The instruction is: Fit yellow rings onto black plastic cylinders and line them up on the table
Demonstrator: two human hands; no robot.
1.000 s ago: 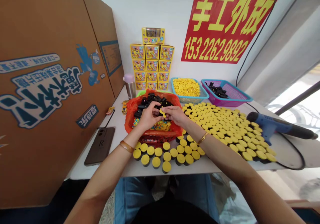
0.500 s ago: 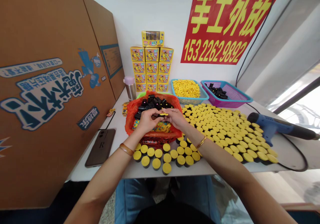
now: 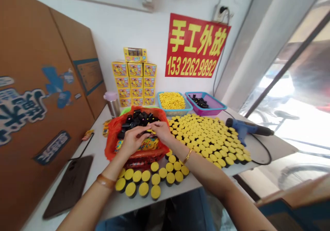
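Note:
My left hand (image 3: 132,139) and my right hand (image 3: 161,131) meet over a basket lined with a red plastic bag (image 3: 113,143). The basket holds black pieces (image 3: 136,119) at the back and coloured candy (image 3: 149,143) at the front. Both hands pinch a small black part with a yellow piece (image 3: 150,131) between their fingertips. Black cups with yellow lids (image 3: 144,182) stand in a cluster at the near table edge, below the basket. A large field of the same yellow-lidded cups (image 3: 206,138) covers the table to the right of my right hand.
A blue glue gun (image 3: 244,128) with a black cord lies at the far right. Behind are a blue basket of yellow pieces (image 3: 172,102), a purple basket of black pieces (image 3: 206,103), stacked yellow boxes (image 3: 134,79) and a steel flask (image 3: 112,104). A phone (image 3: 69,184) lies left, beside cardboard boxes (image 3: 38,96).
The camera has swung right and tilted up, so the scene sits lower and further left. My hands stay together over the basket, still pinching the small part.

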